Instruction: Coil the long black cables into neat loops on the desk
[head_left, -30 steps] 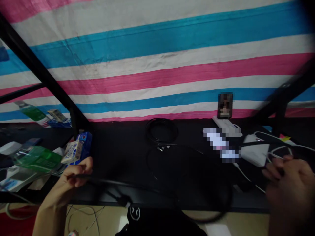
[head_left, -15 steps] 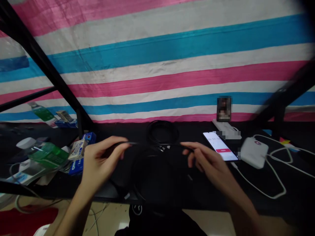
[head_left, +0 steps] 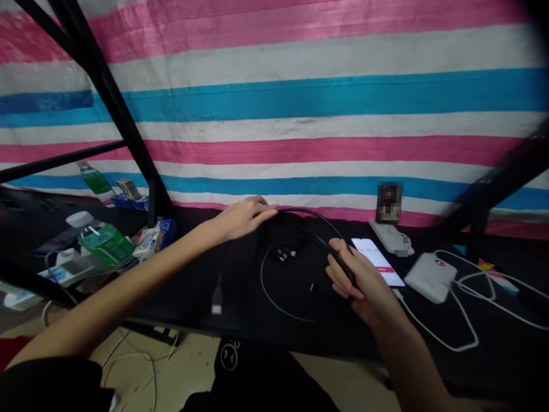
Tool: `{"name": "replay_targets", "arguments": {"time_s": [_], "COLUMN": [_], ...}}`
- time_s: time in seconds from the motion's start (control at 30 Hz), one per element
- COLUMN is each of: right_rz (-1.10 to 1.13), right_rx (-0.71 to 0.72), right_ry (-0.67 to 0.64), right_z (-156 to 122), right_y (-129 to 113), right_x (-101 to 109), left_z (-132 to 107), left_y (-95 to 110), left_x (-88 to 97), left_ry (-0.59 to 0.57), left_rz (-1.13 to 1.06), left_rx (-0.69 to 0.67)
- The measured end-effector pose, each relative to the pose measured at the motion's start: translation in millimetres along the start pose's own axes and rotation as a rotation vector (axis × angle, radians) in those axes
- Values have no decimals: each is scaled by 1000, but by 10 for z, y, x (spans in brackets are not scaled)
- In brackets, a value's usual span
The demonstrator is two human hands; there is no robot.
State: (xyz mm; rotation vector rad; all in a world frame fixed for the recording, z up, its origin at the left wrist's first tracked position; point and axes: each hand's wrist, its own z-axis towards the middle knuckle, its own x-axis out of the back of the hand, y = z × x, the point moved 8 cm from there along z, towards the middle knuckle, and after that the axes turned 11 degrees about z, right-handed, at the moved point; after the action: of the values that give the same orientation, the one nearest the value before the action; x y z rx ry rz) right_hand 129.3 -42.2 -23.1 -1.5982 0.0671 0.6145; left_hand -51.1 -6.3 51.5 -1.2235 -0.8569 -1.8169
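Note:
A black cable [head_left: 319,216] arcs between my two hands above the black table [head_left: 189,286]. My left hand [head_left: 251,217] reaches far forward and pinches the cable between thumb and fingers. My right hand [head_left: 351,272] is closed around a stretch of it, where more than one strand seems to run through the palm. A USB plug [head_left: 217,300] with a light metal tip hangs or lies left of centre, slightly blurred. Several small connectors [head_left: 283,254] lie on the table beyond, near more dark cable. A thin loop [head_left: 268,292] curves below my hands.
Right of my right hand lie a lit phone [head_left: 380,263], a white power bank [head_left: 431,277] and white cables. A small screen [head_left: 389,203] stands behind them. At left are a green drink bottle [head_left: 105,240], snack boxes [head_left: 150,240] and a power strip [head_left: 55,280]. Black frame bars [head_left: 124,126] slant at the side.
My left hand has moved forward and right along the cable, its arm now stretched across the table. My right hand has closed more fully around the cable. The view has shifted slightly.

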Motion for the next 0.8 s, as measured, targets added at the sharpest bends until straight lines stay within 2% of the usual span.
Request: {"name": "replay_targets", "arguments": {"time_s": [0.07, 0.1, 0.17, 0.23, 0.3, 0.33, 0.4, 0.47, 0.6, 0.7, 0.8], "right_rz": [53, 58, 75, 124, 171, 182, 159, 83, -204, -555, -792], "right_rx": [-2, 5, 50, 130, 180, 174, 106, 23, -68, 83, 319], "right_ry": [15, 24, 37, 43, 37, 28, 2, -20, -110, -112, -19], "right_z": [-69, -107, -177, -232, -250, -240, -179, -84, 140, 263, 265], "right_y": [-108, -170, -309, -453, -550, -567, -538, -463, -229, -153, -198], "right_x": [-18, -37, -94, -161, -218, -237, -241, -184, 33, 262, 426], "left_z": [-211, -330, -576, -805, -957, -1001, -1034, -1009, -870, -815, -801], "left_y": [159, 316, 747, 1182, 1420, 1461, 1407, 1225, 671, 335, 212], "left_x": [-51, -48, -48, -119, -219, -254, -243, -89, 286, 473, 535], "left_ry": [11, 18, -16, -123, -184, -183, -120, 5, 171, 315, 410], "left_rz": [-68, -131, -273, -356, -309, -248, -130, -112, -350, -545, -611], "left_rx": [-46, -93, -245, -398, -440, -439, -403, -322, 23, 244, 320]}}
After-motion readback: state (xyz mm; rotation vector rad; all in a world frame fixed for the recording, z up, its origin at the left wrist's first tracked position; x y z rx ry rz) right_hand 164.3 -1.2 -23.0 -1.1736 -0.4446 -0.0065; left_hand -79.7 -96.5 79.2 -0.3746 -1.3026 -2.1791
